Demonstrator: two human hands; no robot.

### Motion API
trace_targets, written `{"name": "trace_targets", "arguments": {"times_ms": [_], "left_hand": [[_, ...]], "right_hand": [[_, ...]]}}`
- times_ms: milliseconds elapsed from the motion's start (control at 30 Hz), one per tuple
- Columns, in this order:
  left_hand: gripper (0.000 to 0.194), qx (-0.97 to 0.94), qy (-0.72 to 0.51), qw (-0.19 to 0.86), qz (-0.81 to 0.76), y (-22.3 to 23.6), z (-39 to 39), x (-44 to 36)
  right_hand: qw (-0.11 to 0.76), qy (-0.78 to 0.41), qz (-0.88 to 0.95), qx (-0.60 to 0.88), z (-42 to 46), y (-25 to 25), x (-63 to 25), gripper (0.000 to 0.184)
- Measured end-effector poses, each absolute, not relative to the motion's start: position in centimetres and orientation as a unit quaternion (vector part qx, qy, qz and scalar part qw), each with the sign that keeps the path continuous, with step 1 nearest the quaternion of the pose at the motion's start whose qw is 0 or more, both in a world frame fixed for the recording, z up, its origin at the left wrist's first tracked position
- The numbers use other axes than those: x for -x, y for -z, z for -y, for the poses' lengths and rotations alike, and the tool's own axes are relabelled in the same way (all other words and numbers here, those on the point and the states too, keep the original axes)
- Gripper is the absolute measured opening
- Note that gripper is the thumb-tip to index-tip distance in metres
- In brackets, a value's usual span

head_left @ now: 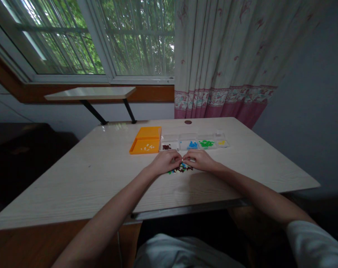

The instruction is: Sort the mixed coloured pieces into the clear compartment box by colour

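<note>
My left hand [166,162] and my right hand [200,160] meet fingertip to fingertip over a mixed pile of tiny pieces [183,168]. Both are closed in a pinch. A small white piece [182,160] shows between the fingertips; its exact kind is too small to make out. The pile has brown, white, blue and green bits and lies on the table just below my fingers, partly hidden by them. Behind my hands, clear trays hold sorted bits: brown pieces [166,147], blue pieces [192,145], green pieces [206,143] and yellow pieces [221,142].
An orange open case [146,132] with several white pieces [148,147] stands left of the clear trays. At the back of the light wooden table [101,178] are a round brown disc [188,122] and a raised shelf [93,93]. A curtain [213,74] hangs behind.
</note>
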State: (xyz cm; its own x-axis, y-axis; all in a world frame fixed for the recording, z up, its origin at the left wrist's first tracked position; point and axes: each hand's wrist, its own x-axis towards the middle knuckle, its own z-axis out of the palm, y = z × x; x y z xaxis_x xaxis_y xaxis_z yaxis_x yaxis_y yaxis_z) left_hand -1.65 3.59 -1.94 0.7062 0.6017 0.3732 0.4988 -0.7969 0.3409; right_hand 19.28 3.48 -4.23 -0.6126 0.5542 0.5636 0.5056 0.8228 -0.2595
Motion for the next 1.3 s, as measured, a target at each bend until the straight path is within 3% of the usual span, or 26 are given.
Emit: {"name": "trace_targets", "arguments": {"times_ms": [500, 900, 1100, 1300], "left_hand": [[0.02, -0.87, -0.324, 0.173, -0.328, 1.9, -3.6, 1.4], [0.023, -0.808, -0.455, 0.134, -0.349, 0.9, -3.1, 1.8], [0.021, -0.832, -0.411, 0.104, -0.358, 0.8, -4.2, 2.7], [0.021, -0.819, -0.206, -0.035, -0.534, 0.2, -7.6, 8.8]], "right_hand": [[0.359, -0.093, 0.866, 0.336, -3.5, 4.0, -19.2, 0.02], [0.2, -0.12, 0.923, 0.306, -4.4, 4.6, -19.9, 0.025], [0.198, -0.126, 0.92, 0.314, -4.3, 4.3, -19.9, 0.021], [0.216, -0.153, 0.908, 0.325, -4.3, 4.4, -19.9, 0.017]]}}
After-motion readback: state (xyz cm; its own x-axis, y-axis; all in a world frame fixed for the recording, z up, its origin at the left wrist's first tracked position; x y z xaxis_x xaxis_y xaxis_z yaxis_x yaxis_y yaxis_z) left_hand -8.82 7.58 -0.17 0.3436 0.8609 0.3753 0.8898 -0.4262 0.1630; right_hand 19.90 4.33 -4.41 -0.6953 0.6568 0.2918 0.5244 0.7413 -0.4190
